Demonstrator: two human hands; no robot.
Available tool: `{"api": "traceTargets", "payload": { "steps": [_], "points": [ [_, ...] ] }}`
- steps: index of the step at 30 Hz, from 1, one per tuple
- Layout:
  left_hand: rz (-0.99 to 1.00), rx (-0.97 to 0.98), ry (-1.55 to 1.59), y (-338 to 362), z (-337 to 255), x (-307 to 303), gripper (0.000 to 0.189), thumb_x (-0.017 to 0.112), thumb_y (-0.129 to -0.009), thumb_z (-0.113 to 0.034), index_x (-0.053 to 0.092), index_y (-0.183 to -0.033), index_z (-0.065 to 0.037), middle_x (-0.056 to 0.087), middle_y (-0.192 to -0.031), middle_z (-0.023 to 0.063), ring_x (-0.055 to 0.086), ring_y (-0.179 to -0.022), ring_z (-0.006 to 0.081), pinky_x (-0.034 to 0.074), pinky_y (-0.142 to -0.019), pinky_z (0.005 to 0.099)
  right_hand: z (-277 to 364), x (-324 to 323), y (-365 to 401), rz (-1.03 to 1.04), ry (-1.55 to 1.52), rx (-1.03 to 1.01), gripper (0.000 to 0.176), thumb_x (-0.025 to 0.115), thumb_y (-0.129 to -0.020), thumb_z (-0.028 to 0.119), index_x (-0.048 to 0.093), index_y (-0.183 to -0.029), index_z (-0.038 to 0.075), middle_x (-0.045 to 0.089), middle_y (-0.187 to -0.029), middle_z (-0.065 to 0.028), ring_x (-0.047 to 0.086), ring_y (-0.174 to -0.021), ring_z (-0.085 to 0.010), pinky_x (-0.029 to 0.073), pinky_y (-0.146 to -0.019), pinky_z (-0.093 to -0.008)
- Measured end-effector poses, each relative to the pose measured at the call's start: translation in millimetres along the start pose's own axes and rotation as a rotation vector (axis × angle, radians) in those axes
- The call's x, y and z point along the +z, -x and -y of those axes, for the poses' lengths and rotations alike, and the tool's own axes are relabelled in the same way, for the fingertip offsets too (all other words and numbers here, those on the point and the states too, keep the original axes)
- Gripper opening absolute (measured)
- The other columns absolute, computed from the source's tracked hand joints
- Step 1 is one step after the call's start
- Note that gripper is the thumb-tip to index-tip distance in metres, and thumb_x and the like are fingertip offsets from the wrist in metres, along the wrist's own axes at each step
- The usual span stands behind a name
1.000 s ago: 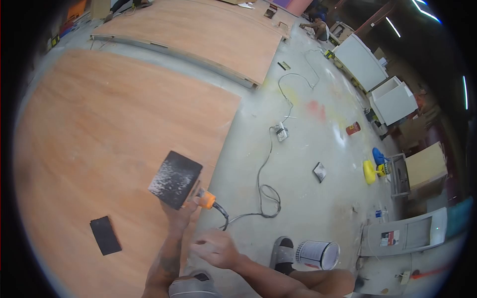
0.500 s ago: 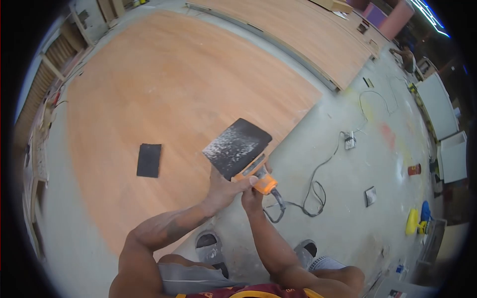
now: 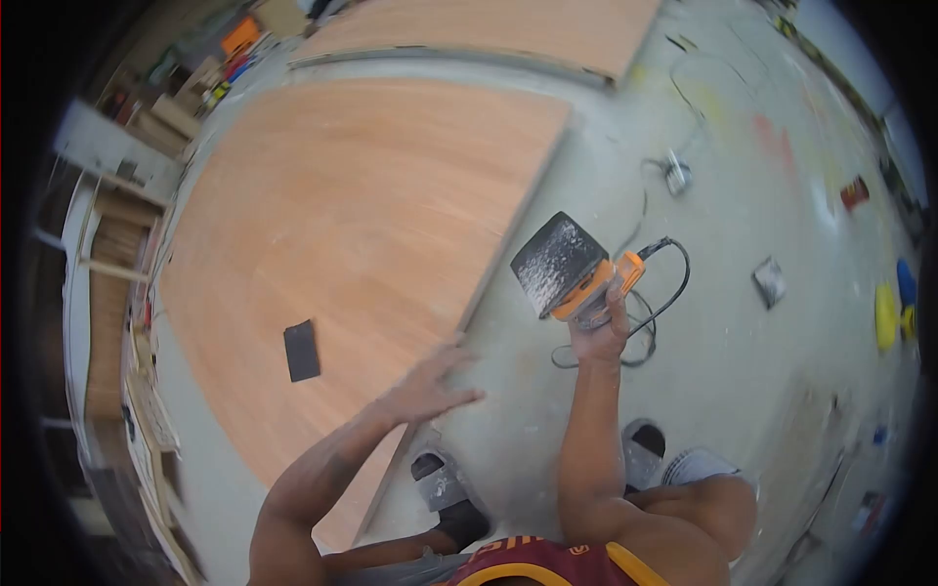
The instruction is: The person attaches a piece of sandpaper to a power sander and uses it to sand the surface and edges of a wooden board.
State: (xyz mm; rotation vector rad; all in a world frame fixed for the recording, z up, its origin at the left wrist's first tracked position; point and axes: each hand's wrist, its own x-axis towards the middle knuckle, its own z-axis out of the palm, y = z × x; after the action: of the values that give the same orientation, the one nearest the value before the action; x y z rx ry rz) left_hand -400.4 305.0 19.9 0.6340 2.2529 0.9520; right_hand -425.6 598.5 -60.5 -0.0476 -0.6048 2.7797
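Note:
My right hand (image 3: 600,337) grips an orange and grey electric sander (image 3: 588,293) by its body, over the floor past the panel's edge. The sander is tipped so its dark sanding sheet (image 3: 561,256), speckled with white dust, faces up toward me. Its black cord (image 3: 686,283) loops off to the right. Fingers spread, my left hand (image 3: 430,384) is by the edge of the large wooden panel (image 3: 362,205) and holds nothing; it is slightly blurred. A dark piece of sandpaper (image 3: 302,351) lies on the panel to the left of that hand.
Another wooden panel (image 3: 479,39) lies beyond. On the dusty floor are a power outlet box (image 3: 676,176), a grey sanding pad (image 3: 769,282), a red can (image 3: 854,192) and yellow shoe-like items (image 3: 885,317). Wooden frames (image 3: 122,293) line the left side.
My left hand has let go of the sander and moved away to the left, fingers opening. The right hand has carried the sander rightward off the panel. The view has turned.

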Motion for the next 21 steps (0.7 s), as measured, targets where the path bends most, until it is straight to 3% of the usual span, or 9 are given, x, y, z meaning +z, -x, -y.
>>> {"api": "traceTargets", "payload": {
  "steps": [2, 4, 6, 7, 10, 14, 16, 19, 21],
  "points": [
    [-0.048, -0.214, -0.080, -11.8, 26.5, -2.1, 0.069, 0.078, -0.089, -0.046, 0.057, -0.142, -0.008, 0.038, -0.161, 0.0264, 0.039, -0.148, 0.0421, 0.033, -0.122, 0.0487, 17.3, -16.1, 11.4, -0.106, 0.079, -0.014, 0.056, 0.071, -0.096, 0.035, 0.054, -0.140, 0.007, 0.065, -0.130, -0.0077, 0.063, -0.121, -0.0243, 0.050, -0.104, -0.0439],
    [-0.151, -0.248, -0.293, -27.8, 69.9, -0.6, 0.072, 0.079, -0.088, -0.045, 0.055, -0.144, -0.005, 0.036, -0.161, 0.0283, 0.038, -0.148, 0.0440, 0.032, -0.123, 0.0496, 24.1, -31.9, 23.9, -0.220, 0.155, 0.006, 0.055, 0.073, -0.094, 0.035, 0.055, -0.138, 0.007, 0.067, -0.126, -0.0072, 0.064, -0.118, -0.0234, 0.052, -0.100, -0.0435],
    [-0.327, -0.206, -0.330, -44.3, 97.6, -2.6, 0.076, 0.077, -0.090, -0.047, 0.053, -0.146, -0.002, 0.033, -0.161, 0.0311, 0.034, -0.150, 0.0460, 0.030, -0.124, 0.0506, 22.3, -44.8, 30.1, -0.354, 0.083, 0.134, 0.045, 0.072, -0.095, 0.032, 0.058, -0.131, 0.009, 0.069, -0.115, -0.0059, 0.067, -0.104, -0.0211, 0.055, -0.081, -0.0400],
    [-0.353, -0.220, -0.378, -55.1, 106.7, -8.3, 0.077, 0.075, -0.091, -0.048, 0.051, -0.147, -0.001, 0.032, -0.162, 0.0320, 0.030, -0.151, 0.0465, 0.029, -0.124, 0.0511, 17.5, -53.1, 34.3, -0.378, 0.076, 0.139, 0.045, 0.072, -0.095, 0.032, 0.058, -0.131, 0.009, 0.069, -0.115, -0.0059, 0.067, -0.104, -0.0211, 0.055, -0.081, -0.0400],
    [-0.448, -0.324, -0.505, -85.1, 157.6, -21.9, 0.080, 0.067, -0.096, -0.054, 0.045, -0.152, 0.000, 0.025, -0.165, 0.0329, 0.019, -0.155, 0.0468, 0.024, -0.126, 0.0508, -2.6, -68.9, 45.0, -0.478, -0.013, 0.281, 0.032, 0.071, -0.095, 0.030, 0.059, -0.119, 0.012, 0.070, -0.103, -0.0049, 0.068, -0.090, -0.0211, 0.051, -0.063, -0.0348],
    [-0.552, -0.452, -0.472, -114.3, 163.1, -27.6, 0.084, 0.058, -0.100, -0.058, 0.035, -0.159, -0.003, 0.022, -0.167, 0.0321, 0.016, -0.157, 0.0460, 0.021, -0.127, 0.0521, -36.9, -89.7, 57.1, -0.508, 0.052, 0.425, 0.037, 0.073, -0.094, 0.027, 0.059, -0.124, 0.011, 0.069, -0.106, -0.0054, 0.068, -0.094, -0.0208, 0.054, -0.069, -0.0354],
    [-0.584, -0.455, -0.548, -127.3, 170.9, -27.9, 0.083, 0.047, -0.103, -0.063, 0.027, -0.165, -0.010, 0.018, -0.169, 0.0298, 0.014, -0.158, 0.0449, 0.016, -0.126, 0.0570, -62.8, -79.3, 61.1, -0.412, 0.525, 0.255, 0.050, 0.079, -0.088, 0.016, 0.055, -0.131, 0.008, 0.066, -0.113, -0.0059, 0.067, -0.101, -0.0191, 0.058, -0.079, -0.0366],
    [-0.588, -0.615, -0.590, -163.3, 160.5, -37.7, 0.079, 0.041, -0.104, -0.064, 0.025, -0.166, -0.019, 0.018, -0.170, 0.0266, 0.013, -0.159, 0.0431, 0.011, -0.125, 0.0613, -76.7, -64.2, 59.0, -0.340, 0.820, 0.395, 0.065, 0.083, -0.082, 0.005, 0.051, -0.138, 0.005, 0.062, -0.117, -0.0051, 0.066, -0.106, -0.0171, 0.057, -0.089, -0.0360],
    [-0.650, -0.568, -0.644, -179.0, 170.3, -42.7, 0.076, 0.039, -0.105, -0.065, 0.028, -0.166, -0.022, 0.019, -0.171, 0.0246, 0.014, -0.159, 0.0420, 0.010, -0.124, 0.0624, -90.9, -47.7, 56.9, -0.336, 0.806, 0.459, 0.066, 0.085, -0.080, 0.003, 0.050, -0.137, 0.004, 0.062, -0.116, -0.0049, 0.065, -0.107, -0.0162, 0.056, -0.091, -0.0351]
  ]
}}
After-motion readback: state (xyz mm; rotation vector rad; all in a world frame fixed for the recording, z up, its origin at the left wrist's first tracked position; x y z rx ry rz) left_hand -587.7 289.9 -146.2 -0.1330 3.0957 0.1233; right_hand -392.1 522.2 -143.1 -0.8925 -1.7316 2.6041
